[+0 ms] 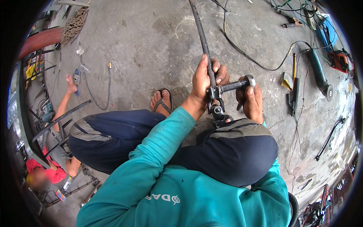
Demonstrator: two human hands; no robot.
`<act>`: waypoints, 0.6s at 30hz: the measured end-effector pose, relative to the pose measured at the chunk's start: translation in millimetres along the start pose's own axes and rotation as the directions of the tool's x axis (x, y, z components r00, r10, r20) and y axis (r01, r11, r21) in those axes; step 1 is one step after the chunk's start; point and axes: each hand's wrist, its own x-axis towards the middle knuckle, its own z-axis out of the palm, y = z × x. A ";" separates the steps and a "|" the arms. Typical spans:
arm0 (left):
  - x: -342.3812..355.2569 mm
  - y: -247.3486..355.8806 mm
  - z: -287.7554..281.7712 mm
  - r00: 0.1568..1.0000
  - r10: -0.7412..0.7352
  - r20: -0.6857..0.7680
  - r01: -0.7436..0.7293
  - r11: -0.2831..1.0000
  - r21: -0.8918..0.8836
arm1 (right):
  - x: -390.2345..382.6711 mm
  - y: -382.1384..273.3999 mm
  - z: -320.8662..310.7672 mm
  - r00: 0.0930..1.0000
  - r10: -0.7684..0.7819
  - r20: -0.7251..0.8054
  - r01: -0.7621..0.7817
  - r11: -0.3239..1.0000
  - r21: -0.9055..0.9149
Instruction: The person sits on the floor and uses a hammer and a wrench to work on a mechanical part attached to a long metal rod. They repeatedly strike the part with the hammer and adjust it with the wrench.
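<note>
My left hand (202, 81) is closed round a long dark steel shaft (200, 28), just above the universal joint (216, 108) at its lower end. The shaft runs away from me toward the far edge. Beside my right knee, the joint's bottom yoke is partly hidden. A socket wrench (236, 85), with a dark socket and a round shiny head, meets the side of the joint's upper yoke. My right hand (252, 102) is closed just below that head. Its fingers hide the handle.
An angle grinder (318, 72), cables and a red-and-black machine (340, 61) lie at right on the concrete floor (151, 34). A thin black rod (329, 139) lies nearer. At left are a chain (75, 24), a metal frame (60, 121) and another person in red (56, 172).
</note>
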 end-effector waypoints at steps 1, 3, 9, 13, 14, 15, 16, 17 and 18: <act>-0.6 0.4 -0.8 1.000 0.001 -0.009 -0.001 1.000 -0.001 | 0.3 -1.7 0.9 1.000 0.007 0.004 -0.006 0.999 -0.038; -0.4 0.1 -0.3 1.000 -0.001 -0.024 0.001 1.000 -0.011 | 0.1 -0.8 -0.4 1.000 -0.011 0.016 0.012 0.998 -0.067; 2.2 -2.5 -0.7 1.000 -0.021 0.002 0.022 0.999 -0.049 | 0.6 7.1 -1.1 0.993 -0.119 0.024 0.121 0.987 -0.104; 0.2 -0.2 -1.0 1.000 -0.007 -0.019 0.007 1.000 -0.005 | 8.1 4.6 -3.3 0.981 -0.167 0.103 0.189 0.948 -0.257; 0.4 -0.1 -1.4 1.000 -0.006 -0.021 0.006 1.000 -0.004 | 8.9 4.0 -4.3 0.979 -0.154 0.130 0.183 0.952 -0.246; 0.3 0.0 -1.7 1.000 -0.004 -0.024 0.004 1.000 -0.003 | 10.2 3.9 -3.9 0.975 -0.182 0.126 0.210 0.940 -0.268; -0.1 0.1 -1.7 0.999 -0.001 -0.032 0.001 1.000 -0.004 | 11.5 4.1 -3.0 0.970 -0.210 0.123 0.238 0.927 -0.289; 0.8 -1.3 -1.0 0.999 -0.007 -0.034 0.007 1.000 -0.009 | 11.0 3.3 -3.6 0.965 -0.238 0.112 0.262 0.911 -0.318; 1.6 -2.5 -0.4 0.999 -0.013 -0.037 0.012 1.000 -0.014 | 8.9 3.4 -5.2 0.979 -0.178 0.096 0.199 0.931 -0.305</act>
